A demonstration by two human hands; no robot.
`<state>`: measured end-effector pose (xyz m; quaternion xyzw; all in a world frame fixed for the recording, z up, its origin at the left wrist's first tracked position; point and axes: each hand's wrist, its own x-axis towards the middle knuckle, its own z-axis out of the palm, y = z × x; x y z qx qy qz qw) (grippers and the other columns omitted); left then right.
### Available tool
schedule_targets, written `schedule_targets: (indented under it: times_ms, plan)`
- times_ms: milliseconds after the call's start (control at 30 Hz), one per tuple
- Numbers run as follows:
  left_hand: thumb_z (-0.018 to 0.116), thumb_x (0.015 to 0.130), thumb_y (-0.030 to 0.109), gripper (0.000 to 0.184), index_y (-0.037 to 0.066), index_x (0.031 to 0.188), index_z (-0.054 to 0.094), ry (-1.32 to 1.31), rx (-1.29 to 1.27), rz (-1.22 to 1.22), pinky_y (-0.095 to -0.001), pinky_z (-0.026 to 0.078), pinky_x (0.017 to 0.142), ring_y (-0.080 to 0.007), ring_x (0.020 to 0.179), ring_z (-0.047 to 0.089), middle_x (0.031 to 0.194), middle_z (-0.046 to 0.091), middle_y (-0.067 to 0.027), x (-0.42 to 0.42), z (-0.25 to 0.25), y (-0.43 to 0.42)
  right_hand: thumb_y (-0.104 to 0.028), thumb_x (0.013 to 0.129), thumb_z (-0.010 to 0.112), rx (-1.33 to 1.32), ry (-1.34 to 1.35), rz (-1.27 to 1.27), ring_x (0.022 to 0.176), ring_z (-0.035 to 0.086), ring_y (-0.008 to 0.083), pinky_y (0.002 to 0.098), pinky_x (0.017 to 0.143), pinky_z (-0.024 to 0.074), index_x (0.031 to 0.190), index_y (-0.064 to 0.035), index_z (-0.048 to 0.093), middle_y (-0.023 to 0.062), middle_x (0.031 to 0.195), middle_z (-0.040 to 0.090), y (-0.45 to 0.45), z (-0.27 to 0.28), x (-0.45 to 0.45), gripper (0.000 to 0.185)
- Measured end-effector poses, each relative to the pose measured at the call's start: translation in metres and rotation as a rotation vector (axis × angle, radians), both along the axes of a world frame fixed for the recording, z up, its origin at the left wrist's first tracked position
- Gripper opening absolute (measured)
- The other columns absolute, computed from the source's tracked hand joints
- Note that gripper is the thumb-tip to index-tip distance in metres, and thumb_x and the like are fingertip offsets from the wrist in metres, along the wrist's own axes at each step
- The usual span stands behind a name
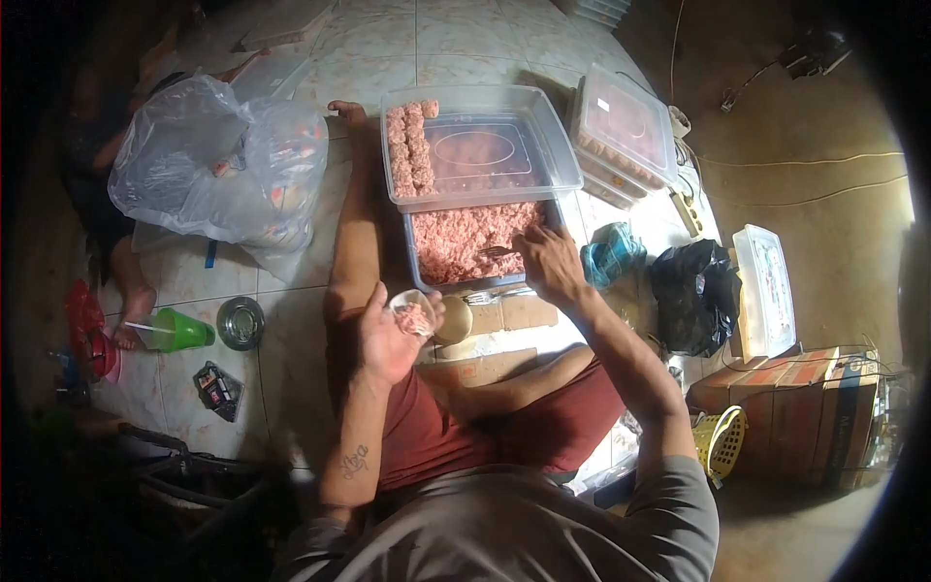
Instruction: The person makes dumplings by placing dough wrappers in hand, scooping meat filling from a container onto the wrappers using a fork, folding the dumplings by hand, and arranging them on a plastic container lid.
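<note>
My left hand [388, 339] is closed around a small clear cup [427, 303] with a little pink, minced-meat-like mixture inside. Over the dark tray [412, 262], my right hand [550, 264] grips a fork [497, 251] whose tines touch the mixture. Pink mince [461, 233] fills that tray. Resting across its far part is a clear plastic container [558, 160], with two rows of shaped mince pieces [410, 155] along its left side. A round golden lid or dish [454, 320] lies between my left hand and the cardboard.
Stacked lidded containers [626, 126] stand at the right. Nearby are a black plastic bag [693, 296], cardboard boxes [805, 412] and a yellow basket [720, 444]. A large clear bag [204, 160], green cup [182, 328] and glass ashtray-like dish [240, 323] are left, beside another person's foot [136, 315].
</note>
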<state>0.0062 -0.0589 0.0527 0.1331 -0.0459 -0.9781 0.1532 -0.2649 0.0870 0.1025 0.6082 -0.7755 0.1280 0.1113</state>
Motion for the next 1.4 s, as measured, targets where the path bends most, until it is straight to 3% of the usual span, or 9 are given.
schedule_targets:
  times_ms: [100,233,433,667,767,867,1033,1200,1400]
  plan:
    - [0.044,0.104,0.055,0.065,-0.005,0.117,0.065,-0.083,-0.013,-0.037,-0.0474,0.054,0.096,-0.0371,0.103,0.068,0.120,0.067,-0.0271,0.003,0.006,0.010,-0.011,0.096,0.049,0.421,-0.087,0.088,0.093,0.067,0.0271,0.0482,0.095,0.0413,0.105,-0.0121,0.069,0.0118,0.099,0.066,-0.023,-0.009,-0.004,0.022]
    - [0.041,0.104,0.057,0.070,-0.006,0.127,0.060,0.157,0.128,-0.121,-0.0488,0.053,0.097,-0.0367,0.108,0.068,0.123,0.066,-0.0282,0.008,-0.025,0.008,-0.014,0.095,0.053,0.281,-0.018,0.171,0.090,0.068,0.0282,0.0519,0.100,0.0391,0.097,-0.0125,0.073,0.0112,0.094,0.070,-0.024,-0.027,0.005,0.020]
    - [0.045,0.103,0.057,0.074,-0.012,0.126,0.056,0.047,0.198,-0.109,-0.0512,0.051,0.102,-0.0399,0.112,0.066,0.124,0.065,-0.0293,-0.005,-0.021,0.009,-0.010,0.093,0.060,0.190,-0.763,-0.046,0.088,0.068,0.0351,0.0414,0.073,0.0525,0.095,-0.0015,0.072,0.0183,0.094,0.071,-0.012,0.019,0.020,0.014]
    - [0.050,0.098,0.063,0.088,-0.016,0.137,0.044,0.197,0.371,-0.002,-0.0545,0.042,0.114,-0.0459,0.129,0.054,0.139,0.052,-0.0351,-0.045,0.006,0.002,0.000,0.089,0.060,-0.267,-0.373,-0.009,0.087,0.063,0.0347,0.0444,0.076,0.0508,0.109,-0.0020,0.068,0.0163,0.096,0.064,0.015,-0.006,0.089,0.022]
    - [0.052,0.094,0.068,0.101,-0.015,0.147,0.030,-0.056,0.312,0.039,-0.0560,0.026,0.123,-0.0484,0.144,0.035,0.153,0.036,-0.0363,-0.055,0.029,0.009,-0.004,0.087,0.057,-0.150,-0.160,0.031,0.096,0.059,0.0319,0.0436,0.082,0.0504,0.119,-0.0053,0.064,0.0144,0.109,0.059,0.027,-0.035,0.110,0.033]
    - [0.048,0.096,0.068,0.100,-0.015,0.147,0.030,0.011,0.456,0.024,-0.0550,0.025,0.124,-0.0482,0.145,0.034,0.154,0.034,-0.0358,-0.039,0.007,-0.003,-0.005,0.086,0.057,-0.014,-0.186,0.027,0.096,0.060,0.0321,0.0440,0.083,0.0503,0.118,-0.0049,0.065,0.0148,0.109,0.060,0.040,-0.016,0.099,0.033]
    - [0.039,0.098,0.070,0.087,-0.009,0.131,0.053,-0.051,0.134,0.066,-0.0543,0.048,0.105,-0.0397,0.117,0.061,0.127,0.063,-0.0248,-0.035,0.003,-0.004,-0.003,0.085,0.057,-0.006,-0.523,-0.058,0.090,0.067,0.0335,0.0448,0.074,0.0557,0.121,-0.0080,0.067,0.0138,0.106,0.063,0.040,0.031,0.098,0.038]
    - [0.046,0.095,0.072,0.089,-0.009,0.132,0.052,-0.015,0.099,-0.076,-0.0504,0.048,0.106,-0.0362,0.117,0.062,0.128,0.063,-0.0237,-0.033,0.009,0.005,-0.001,0.087,0.053,0.234,-0.345,0.155,0.082,0.069,0.0374,0.0453,0.067,0.0569,0.140,-0.0191,0.058,0.0160,0.106,0.064,0.038,0.043,0.089,0.056]
    - [0.052,0.095,0.066,0.082,-0.007,0.131,0.055,-0.051,0.099,0.052,-0.0480,0.047,0.108,-0.0347,0.116,0.064,0.125,0.065,-0.0223,-0.024,0.007,0.021,-0.002,0.086,0.053,0.165,-0.457,0.108,0.086,0.068,0.0431,0.0483,0.075,0.0575,0.126,-0.0082,0.067,0.0255,0.112,0.065,0.027,0.034,0.094,0.043]
